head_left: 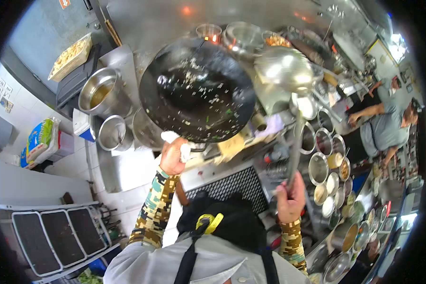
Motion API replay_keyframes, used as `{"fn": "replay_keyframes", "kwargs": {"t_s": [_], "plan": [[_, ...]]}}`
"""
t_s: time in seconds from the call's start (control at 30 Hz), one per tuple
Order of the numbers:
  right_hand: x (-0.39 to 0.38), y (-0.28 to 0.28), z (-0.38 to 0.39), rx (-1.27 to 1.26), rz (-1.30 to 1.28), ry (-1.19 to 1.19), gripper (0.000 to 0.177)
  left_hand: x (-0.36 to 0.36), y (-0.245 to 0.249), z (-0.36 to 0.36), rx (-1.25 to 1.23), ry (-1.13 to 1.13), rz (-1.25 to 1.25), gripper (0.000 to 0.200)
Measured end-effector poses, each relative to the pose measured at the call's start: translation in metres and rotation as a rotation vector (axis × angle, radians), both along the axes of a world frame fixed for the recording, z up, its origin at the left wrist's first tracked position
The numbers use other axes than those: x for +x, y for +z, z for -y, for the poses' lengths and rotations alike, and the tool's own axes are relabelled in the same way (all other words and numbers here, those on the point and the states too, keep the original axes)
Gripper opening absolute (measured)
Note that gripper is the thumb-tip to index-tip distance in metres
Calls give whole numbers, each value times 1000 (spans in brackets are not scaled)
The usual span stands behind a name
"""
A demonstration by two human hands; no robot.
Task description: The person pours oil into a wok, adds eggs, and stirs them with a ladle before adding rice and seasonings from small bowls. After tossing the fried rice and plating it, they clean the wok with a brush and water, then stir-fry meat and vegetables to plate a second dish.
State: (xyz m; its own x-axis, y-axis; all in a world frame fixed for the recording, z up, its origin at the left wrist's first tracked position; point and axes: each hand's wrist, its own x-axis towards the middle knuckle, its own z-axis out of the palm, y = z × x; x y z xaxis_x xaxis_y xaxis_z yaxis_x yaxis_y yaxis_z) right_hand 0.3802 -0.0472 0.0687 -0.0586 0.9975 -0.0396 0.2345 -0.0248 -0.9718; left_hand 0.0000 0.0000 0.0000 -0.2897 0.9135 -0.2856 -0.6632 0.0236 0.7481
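Head view: ahead of the person, a round, blackened wok, glossy inside, speckled with white bits. The left hand clutches its near edge with white cloth; the right encircles a shiny metal ladle's long shaft.

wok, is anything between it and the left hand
Yes, a white cloth: it shows on both sides of the left hand, bunched in its grip at the wok's near edge.

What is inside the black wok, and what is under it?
Inside the wok lie many small white bits and a few green pieces. What is directly underneath cannot be seen, because the wok covers it.
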Motion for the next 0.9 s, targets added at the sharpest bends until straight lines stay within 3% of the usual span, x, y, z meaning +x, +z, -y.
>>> {"fn": "replay_keyframes", "kwargs": {"t_s": [0.03,0.07,0.1,0.17,0.2,0.23,0.33,0.47,0.67,0.73,0.77,0.83,0.87,0.9], "plan": [[3,2,-13,24,6,11,24,1,-1,-1,-20,-30,29,12],[20,-52,-15,-138,166,-36,18,7,-3,-3,7,39,29,12],[43,-47,-44,34,398,-121,41,36,11,-30,1,88,110,13],[26,-61,-45,-14,389,-39,42,30,15,-27,-125,103,82,13],[33,-75,-113,105,395,-56,41,30,5,-90,-35,38,114,12],[37,-82,-134,92,394,-33,41,31,-15,-105,177,-3,-16,11],[48,-77,-186,158,279,49,34,50,-21,-149,141,100,157,11],[51,-86,-217,-16,176,115,30,54,-2,-162,10,118,183,10],[19,-26,-248,-22,-57,301,18,51,-5,-207,43,167,321,11],[1,9,-262,-10,-140,422,34,46,-17,-228,60,232,153,9],[-8,22,-266,-37,-217,457,43,40,-12,-237,25,223,302,9],[-22,52,-273,-235,-451,527,50,30,-15,-255,-56,224,278,10],[-28,64,-274,-336,-573,564,53,29,-38,-254,53,263,-394,13],[-32,73,-274,-362,-605,568,53,27,-32,-250,47,192,-70,17]]}}
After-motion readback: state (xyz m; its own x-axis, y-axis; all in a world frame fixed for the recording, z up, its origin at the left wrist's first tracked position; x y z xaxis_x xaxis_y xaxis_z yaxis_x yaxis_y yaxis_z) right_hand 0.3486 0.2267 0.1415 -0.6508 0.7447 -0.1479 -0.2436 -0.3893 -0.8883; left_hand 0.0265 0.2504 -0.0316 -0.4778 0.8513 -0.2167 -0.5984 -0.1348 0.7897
